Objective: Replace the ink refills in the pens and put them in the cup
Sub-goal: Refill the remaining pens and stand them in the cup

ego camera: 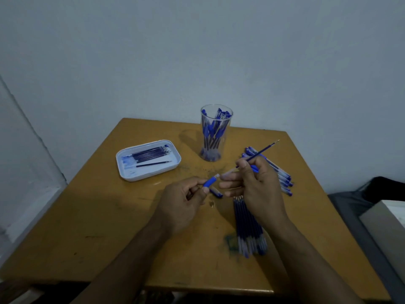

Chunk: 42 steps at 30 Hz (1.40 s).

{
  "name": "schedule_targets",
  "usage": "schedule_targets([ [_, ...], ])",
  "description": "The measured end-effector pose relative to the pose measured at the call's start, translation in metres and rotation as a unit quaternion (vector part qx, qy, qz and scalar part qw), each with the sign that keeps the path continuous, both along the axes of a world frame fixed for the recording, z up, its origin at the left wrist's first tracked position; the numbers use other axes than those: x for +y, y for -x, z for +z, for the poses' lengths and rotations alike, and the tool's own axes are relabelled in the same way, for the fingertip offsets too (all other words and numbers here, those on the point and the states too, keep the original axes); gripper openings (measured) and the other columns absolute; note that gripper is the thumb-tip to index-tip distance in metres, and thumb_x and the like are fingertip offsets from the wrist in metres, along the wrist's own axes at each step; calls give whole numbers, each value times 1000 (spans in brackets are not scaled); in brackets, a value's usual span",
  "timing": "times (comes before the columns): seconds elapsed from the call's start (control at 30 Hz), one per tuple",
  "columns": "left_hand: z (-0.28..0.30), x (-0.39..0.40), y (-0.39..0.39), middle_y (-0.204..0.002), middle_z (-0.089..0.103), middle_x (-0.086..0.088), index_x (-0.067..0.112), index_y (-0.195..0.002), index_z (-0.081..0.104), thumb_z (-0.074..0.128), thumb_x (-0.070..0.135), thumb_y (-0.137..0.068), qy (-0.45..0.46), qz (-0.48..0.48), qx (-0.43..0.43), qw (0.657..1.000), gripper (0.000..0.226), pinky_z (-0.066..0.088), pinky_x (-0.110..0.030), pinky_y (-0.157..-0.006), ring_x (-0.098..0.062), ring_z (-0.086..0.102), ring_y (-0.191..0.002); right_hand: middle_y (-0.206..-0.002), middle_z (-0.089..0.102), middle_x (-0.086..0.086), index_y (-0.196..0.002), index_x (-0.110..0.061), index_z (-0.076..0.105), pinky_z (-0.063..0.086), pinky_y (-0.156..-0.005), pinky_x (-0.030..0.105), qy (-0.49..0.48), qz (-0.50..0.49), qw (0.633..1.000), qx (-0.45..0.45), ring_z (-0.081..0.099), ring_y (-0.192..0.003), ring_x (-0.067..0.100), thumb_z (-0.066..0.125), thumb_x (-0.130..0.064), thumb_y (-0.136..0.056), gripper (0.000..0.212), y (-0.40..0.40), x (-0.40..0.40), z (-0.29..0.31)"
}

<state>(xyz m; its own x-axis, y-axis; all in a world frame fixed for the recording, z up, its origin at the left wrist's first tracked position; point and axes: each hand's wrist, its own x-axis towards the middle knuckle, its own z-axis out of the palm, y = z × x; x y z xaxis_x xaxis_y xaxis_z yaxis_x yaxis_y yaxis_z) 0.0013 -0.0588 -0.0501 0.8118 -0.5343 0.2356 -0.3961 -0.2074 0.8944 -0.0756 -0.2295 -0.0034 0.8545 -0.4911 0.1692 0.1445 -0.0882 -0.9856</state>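
Left hand [183,199]: you're pinching the blue grip section [210,181] of a pen between thumb and fingertips, its pale end pointing at your right hand.
Right hand [252,183]: you're gripping a refill [260,152], tip angling up and away toward the far right (a blue piece is also tucked in the fingers, can't tell what it is).
Cap [216,192]: lying on the table [98,227] just below the grip section.
Loose refills [248,227]: lying bundled beside your right wrist.
Pens [282,174]: piled right of the hand, partly hidden.
Cup [215,132]: standing at the far centre, holding finished pens.
Tray [149,160]: sitting left of the cup, holding more refills.
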Motion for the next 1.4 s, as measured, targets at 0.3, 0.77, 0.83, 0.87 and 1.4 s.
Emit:
schedule_targets([
  [0.3,-6,-3,1,-77,69,2,35,-120,71,62,28,-100,-4,-2,-3,1000,23,58,-52,-76,-21,66,-76,-84,76,12,-103,-3,57,63,-58,44,53,-7,999,-12,76,-75,26,49,-22,-106,21,3,4,-5],
  [0.77,-9,-2,2,-82,71,8,33,-126,70,65,27,-98,-4,-22,-8,1000,29,57,-51,-76,-20,66,-79,-77,71,16,-94,2,68,54,-47,33,23,23,999,40,68,-64,24,64,-20,-99,22,9,-2,-3],
  [0.83,-9,-1,2,-83,71,8,32,-125,70,64,27,-99,0,-31,-17,999,27,59,-48,-75,-16,68,-78,-72,69,17,-89,-6,74,48,-45,31,65,48,994,79,60,-53,22,69,-26,-95,21,9,0,-5],
  [0.87,-8,0,1,-82,71,8,33,-124,70,63,28,-100,2,-33,-18,999,26,59,-43,-72,-13,68,-77,-72,68,18,-90,-10,76,46,-44,31,69,59,992,91,57,-51,20,70,-29,-94,20,9,1,-6],
  [1.4,-6,-1,-5,-70,69,-3,25,-119,70,58,23,-102,66,22,71,995,21,44,-24,-58,-4,54,-57,-104,60,-6,-113,-24,69,46,-75,22,533,98,812,216,55,-89,9,58,-23,-101,17,-1,19,-16],
])
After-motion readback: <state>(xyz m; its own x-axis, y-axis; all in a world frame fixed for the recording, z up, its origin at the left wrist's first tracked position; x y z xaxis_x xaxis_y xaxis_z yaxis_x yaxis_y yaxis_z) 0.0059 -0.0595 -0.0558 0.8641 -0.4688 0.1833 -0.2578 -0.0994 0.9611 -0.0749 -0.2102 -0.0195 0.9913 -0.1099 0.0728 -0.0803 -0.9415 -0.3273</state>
